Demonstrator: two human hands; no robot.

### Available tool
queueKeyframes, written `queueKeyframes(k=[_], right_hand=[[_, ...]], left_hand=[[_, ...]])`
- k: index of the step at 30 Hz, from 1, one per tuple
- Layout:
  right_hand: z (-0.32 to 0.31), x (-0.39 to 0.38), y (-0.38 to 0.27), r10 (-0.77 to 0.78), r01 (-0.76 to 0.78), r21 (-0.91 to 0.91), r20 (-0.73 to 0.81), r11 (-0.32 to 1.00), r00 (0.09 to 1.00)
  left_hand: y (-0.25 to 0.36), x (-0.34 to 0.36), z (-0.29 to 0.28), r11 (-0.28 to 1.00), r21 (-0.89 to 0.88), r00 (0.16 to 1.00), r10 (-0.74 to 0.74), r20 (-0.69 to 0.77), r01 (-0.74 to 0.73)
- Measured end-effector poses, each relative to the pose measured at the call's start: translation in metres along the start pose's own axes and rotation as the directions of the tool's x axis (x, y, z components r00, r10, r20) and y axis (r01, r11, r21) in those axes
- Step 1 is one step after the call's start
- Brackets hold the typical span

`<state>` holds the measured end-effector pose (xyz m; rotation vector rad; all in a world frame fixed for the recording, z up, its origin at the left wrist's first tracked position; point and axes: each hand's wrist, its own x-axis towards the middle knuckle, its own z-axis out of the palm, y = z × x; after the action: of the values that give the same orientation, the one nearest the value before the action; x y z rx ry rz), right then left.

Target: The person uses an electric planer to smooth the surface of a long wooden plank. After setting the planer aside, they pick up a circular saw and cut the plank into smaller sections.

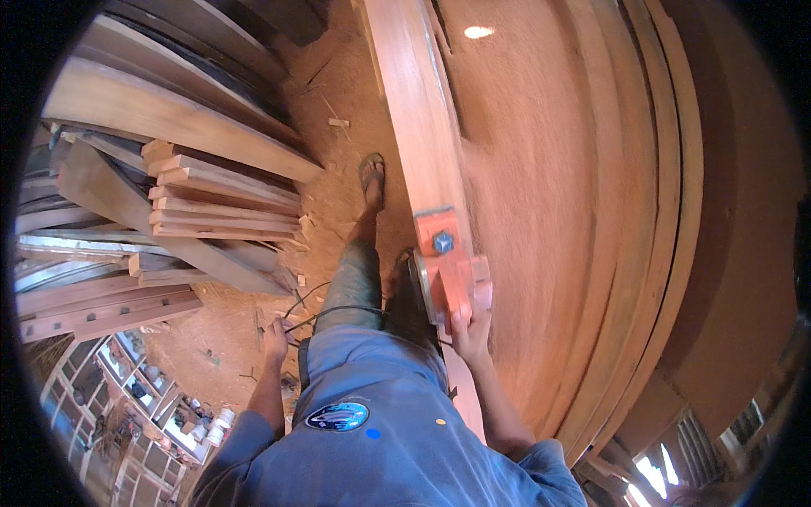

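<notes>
An orange electric hand planer [435,266] with a dark knob rests on a long pale board [420,127] that runs away from me, just right of my legs. My right hand [468,325] grips the planer's rear handle. At my left side my left hand [274,334] is closed on a black cord [338,309], which loops across my thighs toward the tool. The board continues under the planer toward my right hip.
Stacked planks [220,203] and leaning timbers [169,101] crowd the left. Long wide boards coated with sawdust [557,211] fill the right. The sawdust-covered floor [338,93] holds small offcuts. A cluttered window-like framework [152,406] shows at lower left.
</notes>
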<state>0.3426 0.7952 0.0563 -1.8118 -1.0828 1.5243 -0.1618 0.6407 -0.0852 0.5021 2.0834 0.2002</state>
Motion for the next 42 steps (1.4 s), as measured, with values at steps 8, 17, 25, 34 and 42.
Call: queueKeyframes(k=[8,17,25,34,42], right_hand=[[0.035,0.192,-0.100,-0.171,0.174,0.030,-0.092,0.984,0.981],[0.065,0.398,-0.239,-0.313,0.309,-0.048,-0.172,0.950,0.934],[0.086,0.540,-0.328,-0.419,0.401,-0.124,-0.228,0.908,0.879],[0.100,0.661,-0.405,-0.443,0.407,-0.177,-0.318,0.896,0.838],[0.040,0.439,-0.312,-0.542,0.455,-0.329,-0.263,0.828,0.798]], left_hand=[[0.032,0.026,-0.025,0.997,0.020,0.998,-0.069,0.007,0.069],[0.137,0.096,-0.030,0.981,-0.192,1.000,-0.021,-0.013,0.018],[0.245,0.126,-0.023,0.974,-0.223,0.996,-0.022,0.086,0.041],[0.351,0.144,-0.013,0.916,-0.393,0.965,0.167,0.202,-0.077],[0.261,0.145,-0.066,0.995,-0.036,0.976,0.095,0.196,-0.090]])
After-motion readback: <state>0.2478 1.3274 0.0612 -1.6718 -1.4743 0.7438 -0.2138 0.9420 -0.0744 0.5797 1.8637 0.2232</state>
